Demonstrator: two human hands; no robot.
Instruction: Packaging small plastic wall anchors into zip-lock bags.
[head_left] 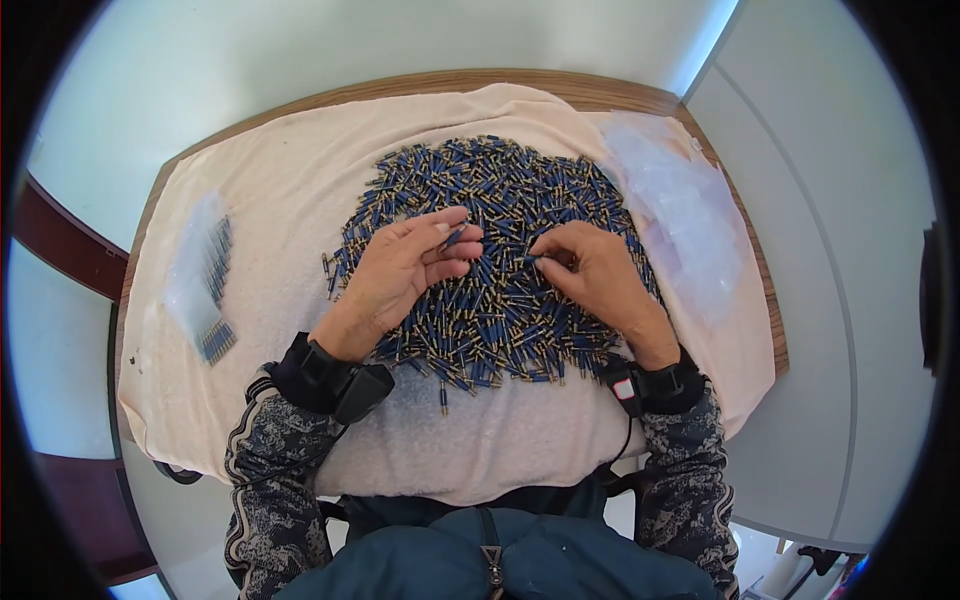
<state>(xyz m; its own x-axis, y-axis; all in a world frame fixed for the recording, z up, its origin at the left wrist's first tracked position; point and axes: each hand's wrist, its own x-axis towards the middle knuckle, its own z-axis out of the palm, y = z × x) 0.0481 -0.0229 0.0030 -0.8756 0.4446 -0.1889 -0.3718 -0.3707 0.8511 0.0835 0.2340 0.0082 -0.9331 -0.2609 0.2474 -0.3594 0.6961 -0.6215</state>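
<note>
A wide heap of small slim pieces, each with a blue barrel and gold metal ends, lies spread across the pale cloth. Above the heap's left half, my left hand pinches one small blue-and-gold piece between thumb and forefinger, its other fingers curled loosely below. My right hand is to the right, over the heap, thumb and forefinger closed on another small blue piece, mostly covered by the fingertips. A short gap separates the two hands.
At the left of the cloth lies a clear plastic bag with rows of the same pieces in it. Several flat clear bags are stacked at the right. The wooden table edge shows at the back, near a white wall.
</note>
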